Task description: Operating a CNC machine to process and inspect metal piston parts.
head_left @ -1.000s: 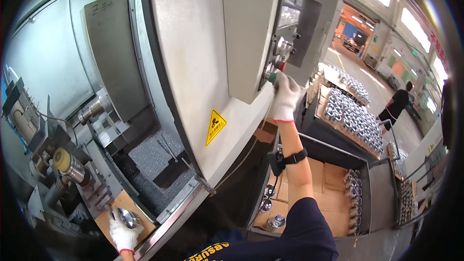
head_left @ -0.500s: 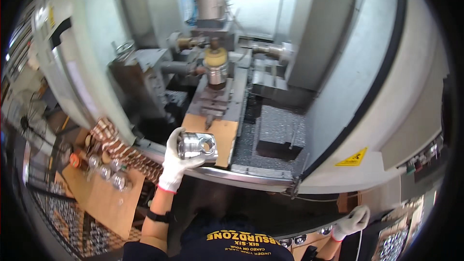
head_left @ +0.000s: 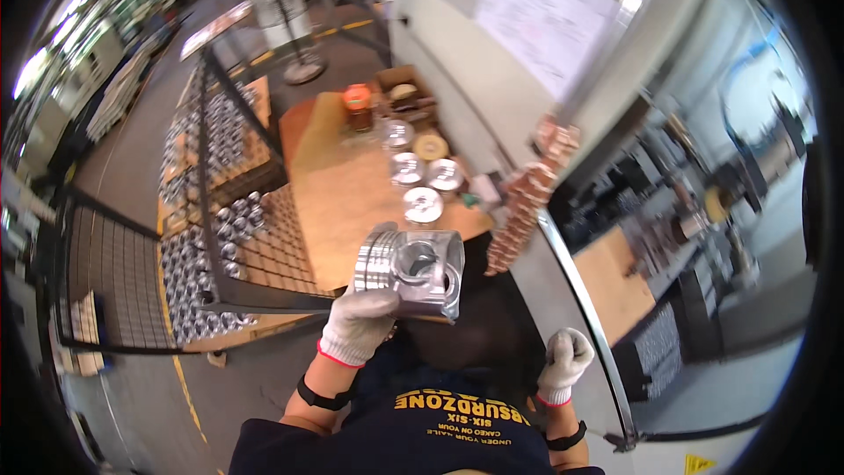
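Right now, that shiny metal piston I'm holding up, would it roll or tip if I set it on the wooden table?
The piston looks like solid machined metal, so probably stiff and heavy for its size. Its round grooved crown suggests it could roll if laid on its side. The ones on the wooden table stand on their flat ends, so upright it likely stays put. The gloved left hand probably helps against slipping.
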Motion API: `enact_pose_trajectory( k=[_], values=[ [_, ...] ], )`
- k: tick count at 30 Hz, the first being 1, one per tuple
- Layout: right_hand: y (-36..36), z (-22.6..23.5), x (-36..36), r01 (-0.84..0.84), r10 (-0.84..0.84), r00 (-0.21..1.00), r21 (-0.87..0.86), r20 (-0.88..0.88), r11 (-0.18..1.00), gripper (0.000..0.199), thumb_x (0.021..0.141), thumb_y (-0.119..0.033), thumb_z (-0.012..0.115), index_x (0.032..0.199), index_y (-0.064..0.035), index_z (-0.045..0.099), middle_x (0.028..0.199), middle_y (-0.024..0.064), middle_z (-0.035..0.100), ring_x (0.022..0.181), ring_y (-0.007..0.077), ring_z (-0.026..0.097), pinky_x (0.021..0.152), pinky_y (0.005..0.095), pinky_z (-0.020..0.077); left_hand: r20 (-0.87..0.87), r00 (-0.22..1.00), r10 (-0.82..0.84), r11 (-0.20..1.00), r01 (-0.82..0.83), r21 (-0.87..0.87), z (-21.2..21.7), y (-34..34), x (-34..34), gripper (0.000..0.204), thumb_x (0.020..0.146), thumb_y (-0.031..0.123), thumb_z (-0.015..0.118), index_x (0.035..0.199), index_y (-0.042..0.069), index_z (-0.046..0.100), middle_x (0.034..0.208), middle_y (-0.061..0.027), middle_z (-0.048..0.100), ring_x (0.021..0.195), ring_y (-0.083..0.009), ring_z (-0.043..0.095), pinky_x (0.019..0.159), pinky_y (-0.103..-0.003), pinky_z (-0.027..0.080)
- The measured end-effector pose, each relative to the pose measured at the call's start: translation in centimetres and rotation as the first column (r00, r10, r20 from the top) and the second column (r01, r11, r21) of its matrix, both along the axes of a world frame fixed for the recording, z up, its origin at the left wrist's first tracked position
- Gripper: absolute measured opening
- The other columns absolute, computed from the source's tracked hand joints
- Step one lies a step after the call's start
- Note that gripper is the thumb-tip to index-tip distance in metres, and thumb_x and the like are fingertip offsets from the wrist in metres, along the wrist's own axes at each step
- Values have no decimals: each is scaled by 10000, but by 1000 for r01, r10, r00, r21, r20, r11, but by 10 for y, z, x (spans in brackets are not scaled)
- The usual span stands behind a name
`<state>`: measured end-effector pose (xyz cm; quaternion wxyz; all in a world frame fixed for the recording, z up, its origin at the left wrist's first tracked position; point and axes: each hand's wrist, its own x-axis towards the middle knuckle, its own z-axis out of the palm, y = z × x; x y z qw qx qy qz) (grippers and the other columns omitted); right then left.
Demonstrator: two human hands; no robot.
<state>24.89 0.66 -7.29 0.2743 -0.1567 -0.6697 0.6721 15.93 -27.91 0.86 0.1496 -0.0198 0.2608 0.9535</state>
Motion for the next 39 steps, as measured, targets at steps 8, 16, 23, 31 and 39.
enact_pose_trajectory(
  k=[8, 16, 23, 31, 39],
  values=[
    [-165, 19, -124, -524, 541, 829, -143, 140, 840, 274, 890, -139, 539, 647, -21, 492, 525, -7, 405, 438, 61, 322, 422, 254, 202, -161, 942, 293, 933, -318, -167, 3, -114, -18, 1081, 634, -59, 777, 1552, 85, 224, 1382, -107, 502, 1293, -261, 513, 1107, -403, 394],
    [-220, 34, -187, -829, 982, -44, -555, 181, 65, 502, 1020, -398, 486, 1311, 4, 556, 1083, 116, 677, 923, 203, 666, 773, 307, 545, -648, 742, 171, 329, -663, -672, -1, -146, -24, 1144, 531, 102, 905, 1481, 27, 272, 1381, -170, 445, 1267, -299, 493, 1067, -449, 416],
    [-236, 27, -209, -947, 1000, -13, -322, -15, -17, 485, 946, -88, 639, 1406, -52, 491, 1414, 88, 553, 1270, 220, 547, 1084, 359, 443, -945, 219, -242, 138, -957, -257, -6, -159, -50, 581, 483, 226, 897, 1024, 113, 718, 1335, -234, 464, 1199, -466, 531, 963, -535, 489],
    [-228, 117, -237, -513, 873, 487, 819, 31, 258, 546, 655, 35, 595, 1197, 15, 658, 843, 173, 696, 663, 327, 653, 633, 380, 510, -207, 921, 331, 936, -348, -49, -9, -105, -65, 1014, 872, 731, 522, 1536, 9, 268, 1503, -204, 417, 1367, -313, 461, 1151, -467, 376],
    [-226, 144, -228, -335, 858, 480, 942, 181, -12, 625, 640, -184, 713, 1191, 89, 599, 596, 121, 552, 492, 300, 572, 511, 373, 444, -478, 828, 293, 955, -235, 179, -33, -99, -108, 888, 862, 821, 419, 1326, 75, 548, 1287, -223, 555, 1269, -440, 506, 1074, -593, 413]
  ],
)
